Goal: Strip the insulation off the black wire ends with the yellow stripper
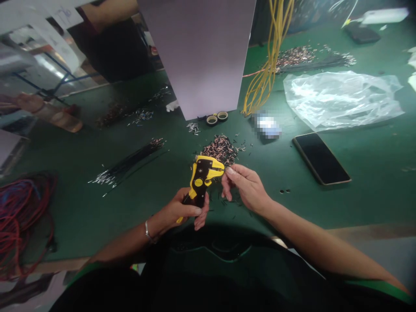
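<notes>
My left hand (190, 209) is wrapped round the dark handles of a yellow and black wire stripper (202, 174), whose jaws point to the right. At the jaw tip, the thumb and forefinger of my right hand (243, 184) are pinched together; what they hold is too small to make out. Just behind the tool lies a pile of short copper and black wire scraps (221, 147). To the left, a bundle of black wires (131, 161) with bare ends rests on the green table (146, 234).
A phone (321, 158) and a clear plastic bag (341, 99) lie at the right. Yellow cables (268, 65) hang beside a pale panel (208, 52). Two tape rolls (217, 118) sit at its foot. Red and blue cables (22, 216) are coiled at the left. Another person's arm (52, 113) shows far left.
</notes>
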A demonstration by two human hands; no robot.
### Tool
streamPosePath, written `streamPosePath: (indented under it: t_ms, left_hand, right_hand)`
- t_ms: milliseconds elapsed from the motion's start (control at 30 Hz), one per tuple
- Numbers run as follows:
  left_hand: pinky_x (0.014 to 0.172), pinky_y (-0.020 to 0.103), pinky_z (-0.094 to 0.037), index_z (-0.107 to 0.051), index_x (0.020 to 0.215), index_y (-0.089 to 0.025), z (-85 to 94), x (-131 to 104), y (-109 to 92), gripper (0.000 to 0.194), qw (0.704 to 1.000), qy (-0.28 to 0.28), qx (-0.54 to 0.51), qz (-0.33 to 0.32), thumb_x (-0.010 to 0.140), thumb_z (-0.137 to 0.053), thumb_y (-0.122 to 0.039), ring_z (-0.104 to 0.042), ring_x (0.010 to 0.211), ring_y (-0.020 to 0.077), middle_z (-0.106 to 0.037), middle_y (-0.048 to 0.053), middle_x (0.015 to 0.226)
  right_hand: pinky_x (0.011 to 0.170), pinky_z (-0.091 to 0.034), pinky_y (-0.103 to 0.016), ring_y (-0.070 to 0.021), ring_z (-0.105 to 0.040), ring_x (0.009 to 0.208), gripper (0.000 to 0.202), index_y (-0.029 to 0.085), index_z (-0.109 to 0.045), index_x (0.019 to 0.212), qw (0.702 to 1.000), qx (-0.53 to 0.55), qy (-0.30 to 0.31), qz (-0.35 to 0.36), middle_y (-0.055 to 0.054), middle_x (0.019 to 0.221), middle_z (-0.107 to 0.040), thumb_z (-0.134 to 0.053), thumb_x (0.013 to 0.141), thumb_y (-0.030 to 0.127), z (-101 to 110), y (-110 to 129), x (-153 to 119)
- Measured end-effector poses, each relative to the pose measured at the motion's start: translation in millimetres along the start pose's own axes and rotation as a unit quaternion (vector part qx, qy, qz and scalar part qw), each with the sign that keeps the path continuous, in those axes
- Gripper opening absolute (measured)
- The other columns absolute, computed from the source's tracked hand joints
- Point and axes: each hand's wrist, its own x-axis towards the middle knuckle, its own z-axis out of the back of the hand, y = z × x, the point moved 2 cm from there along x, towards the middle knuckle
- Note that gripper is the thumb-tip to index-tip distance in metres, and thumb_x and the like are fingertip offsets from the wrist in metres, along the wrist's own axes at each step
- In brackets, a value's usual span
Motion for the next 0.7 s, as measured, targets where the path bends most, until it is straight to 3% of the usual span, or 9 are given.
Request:
streamPosePath:
  t_ms: [700]
  left_hand:
    - [0.033, 0.018, -0.044, -0.058, 0.082, -0.013, 4.9, -4.2, 7.4, 0.017, 0.995, -0.078, 0.052, -0.023, 0.077, -0.074, -0.019, -0.043, 0.032, 0.0060, -0.053, -0.006, 0.045]
  right_hand:
    - [0.048, -0.053, -0.026, -0.0085, -0.053, 0.038, 0.018, 0.018, -0.064, 0.071, 0.998, 0.024, -0.061, 0.000, 0.004, 0.055, -0.064, -0.070, 0.083, 0.030, 1.3, 4.9, 1.7]
